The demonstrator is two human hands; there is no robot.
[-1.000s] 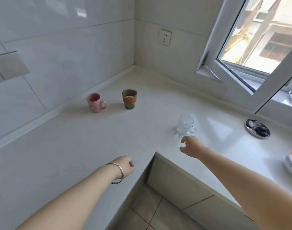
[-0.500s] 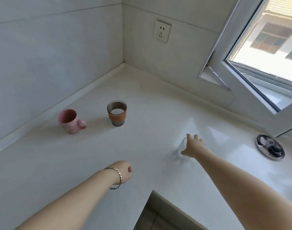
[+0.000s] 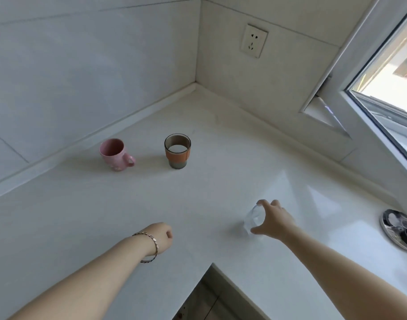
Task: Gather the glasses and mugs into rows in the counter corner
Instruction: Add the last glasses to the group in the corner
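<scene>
Though clear, glass [image 3: 252, 217] between right fingers [image 3: 263, 202].

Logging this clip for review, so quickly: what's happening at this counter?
A person is at a white corner counter. Their right hand grips a clear glass mug; whether it is lifted is unclear. The left hand is curled and holds nothing. A pink mug and an orange-sleeved glass stand apart from each other, nearer the corner, untouched.

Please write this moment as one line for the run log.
right hand: grips clear glass cup | left hand: curled, holds nothing | pink ceramic mug, orange-sleeved glass cup: upright on white counter
</scene>
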